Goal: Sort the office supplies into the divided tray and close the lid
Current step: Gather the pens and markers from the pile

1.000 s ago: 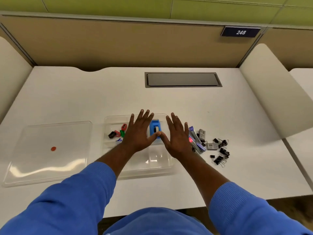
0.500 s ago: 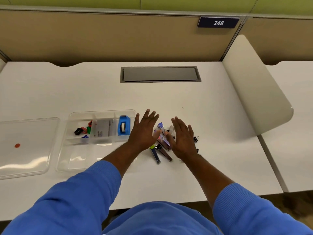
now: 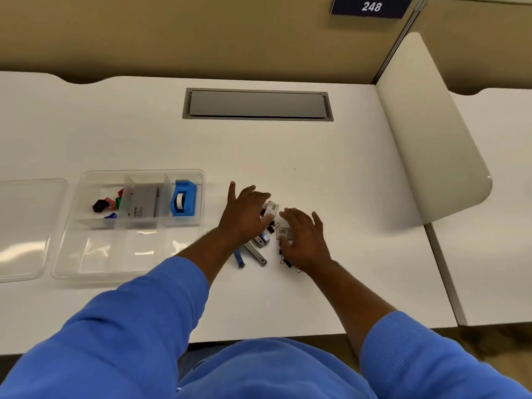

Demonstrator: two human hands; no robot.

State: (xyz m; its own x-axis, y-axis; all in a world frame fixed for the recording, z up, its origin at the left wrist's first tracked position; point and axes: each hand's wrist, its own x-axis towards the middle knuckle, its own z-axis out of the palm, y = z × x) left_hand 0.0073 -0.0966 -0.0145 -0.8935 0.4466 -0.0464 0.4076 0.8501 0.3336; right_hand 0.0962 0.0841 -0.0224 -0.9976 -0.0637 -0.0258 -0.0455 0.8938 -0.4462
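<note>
Both hands now lie lower over the pile, left hand [image 3: 244, 214] fingering a labelled box [image 3: 271, 208], right hand [image 3: 305, 240] pinching another box [image 3: 283, 233]. Beyond them, a sign [image 3: 371, 7] reads 248.

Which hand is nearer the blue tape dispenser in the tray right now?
Left. The left hand lies just right of the tape dispenser, outside the tray; the right hand is farther right, over the loose supplies.

The desk [image 3: 288, 156] is white. The divided tray [image 3: 201, 180] is clear plastic; inside it stand a blue tape dispenser [image 3: 183, 198] with a white roll, a grey box [image 3: 143, 202], and small black, red, green and blue clips [image 3: 108, 204]. Both sleeves [image 3: 138, 326] are blue.
</note>
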